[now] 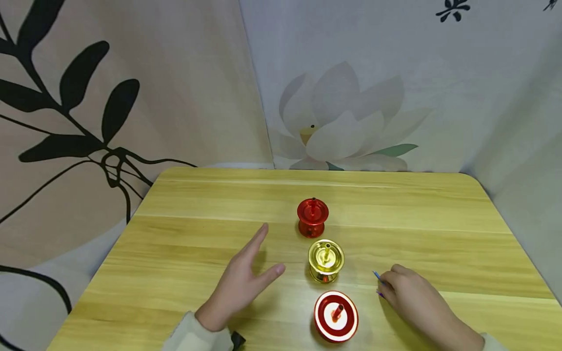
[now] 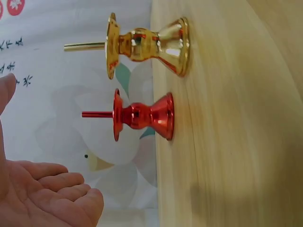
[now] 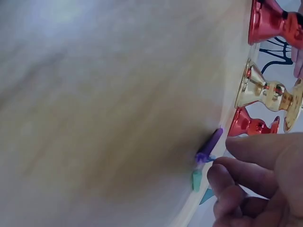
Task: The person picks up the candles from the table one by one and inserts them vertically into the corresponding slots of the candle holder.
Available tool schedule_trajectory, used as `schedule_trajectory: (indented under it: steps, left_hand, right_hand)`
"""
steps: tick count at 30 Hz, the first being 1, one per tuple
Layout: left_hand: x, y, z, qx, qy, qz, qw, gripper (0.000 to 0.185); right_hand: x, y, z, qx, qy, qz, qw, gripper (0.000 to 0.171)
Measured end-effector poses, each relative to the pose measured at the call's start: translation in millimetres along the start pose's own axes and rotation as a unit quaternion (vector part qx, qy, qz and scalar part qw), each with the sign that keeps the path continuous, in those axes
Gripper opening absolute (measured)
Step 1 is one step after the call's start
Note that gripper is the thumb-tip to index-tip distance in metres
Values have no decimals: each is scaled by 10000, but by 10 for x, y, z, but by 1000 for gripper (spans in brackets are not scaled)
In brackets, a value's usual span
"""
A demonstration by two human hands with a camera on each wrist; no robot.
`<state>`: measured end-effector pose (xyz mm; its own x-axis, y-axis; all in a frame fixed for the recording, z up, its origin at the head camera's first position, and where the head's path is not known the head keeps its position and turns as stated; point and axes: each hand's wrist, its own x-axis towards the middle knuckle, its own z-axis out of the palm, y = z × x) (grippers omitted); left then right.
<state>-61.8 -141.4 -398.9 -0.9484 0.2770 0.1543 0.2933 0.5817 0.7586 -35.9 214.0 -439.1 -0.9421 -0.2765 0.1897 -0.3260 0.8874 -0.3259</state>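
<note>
Three small metallic candle holders with upright spikes stand in a row: a red one (image 1: 312,214) farthest, a gold one (image 1: 326,258) in the middle, and a red one with a bright, pale-ringed top (image 1: 335,317) nearest. My left hand (image 1: 241,280) hovers left of the row, fingers extended, thumb apart, holding nothing. On the row's right, my right hand (image 1: 414,297) pinches a thin blue piece (image 1: 376,275) between thumb and fingers. In the right wrist view, a purple stick (image 3: 211,144) and a green piece (image 3: 196,180) show beside the fingertips; whether they are gripped too is unclear.
The holders stand on a light wooden table (image 1: 175,234) with rounded far corners. Behind it hangs a pale cloth (image 1: 210,83) printed with dark leaves and a lotus. A small black object (image 1: 238,340) lies near the left sleeve.
</note>
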Motion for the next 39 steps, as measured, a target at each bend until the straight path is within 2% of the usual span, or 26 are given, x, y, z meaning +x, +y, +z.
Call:
schedule_trajectory:
  steps: [5,11,20,24,29,39]
  left_hand:
    - [52,21,46,-271,-36,-104,9996,85]
    - [104,-1,107,-276,-73,-249,9993,83]
    - [141,-58,187,-95,-164,-273,9994,84]
    - [167,-75,229,-4,-185,-249,9995,83]
    - [278,-82,288,-84,-205,-248,9994,80]
    - [523,-89,400,-727,-42,-728,9947,78]
  right_hand:
    - [30,-3,-13,-159,-165,43,9997,13]
    - [65,-2,-16,-352,-139,-27,9993,22]
    - [124,-33,-56,-575,-898,291,9939,30]
    - [150,-36,-61,-704,-1053,279,9916,29]
    - [142,-29,-51,-723,-1063,310,9912,29]
    - [133,-13,-32,-667,-1031,376,9917,29]
